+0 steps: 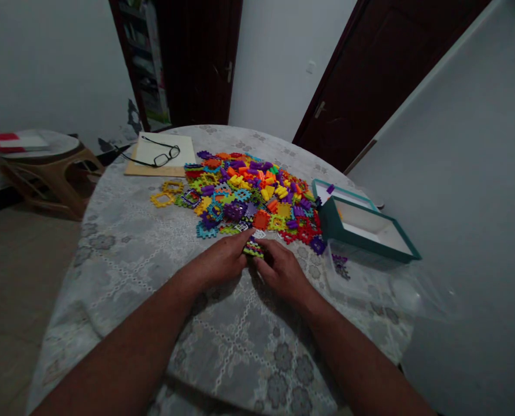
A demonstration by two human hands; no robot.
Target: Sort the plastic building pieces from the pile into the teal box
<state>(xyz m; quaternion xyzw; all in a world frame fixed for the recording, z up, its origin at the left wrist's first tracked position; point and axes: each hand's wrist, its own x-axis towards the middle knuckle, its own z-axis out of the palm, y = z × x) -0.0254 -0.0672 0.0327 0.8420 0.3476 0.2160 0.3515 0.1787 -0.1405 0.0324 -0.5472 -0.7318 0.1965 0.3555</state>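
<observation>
Between my two hands is a small stack of building pieces [254, 248], with green, purple and white edges showing. My left hand [230, 254] grips its left side, and my right hand [280, 267] closes on the right side. Just beyond the fingertips lies a big heap of colourful plastic building pieces [261, 219]: notched squares in orange, blue, green, red and purple. Short yellow, orange and purple connectors [266, 184] are piled on top of it. Some of the stack is hidden by my fingers.
Right of the heap stand a teal box [365, 249] with a white inside and its lid [348, 195]. A clear plastic container [352, 289] holds a few purple and grey pieces. Glasses [162, 159] rest on paper [183, 145] at the back left. A stool [62, 141] is beyond the table.
</observation>
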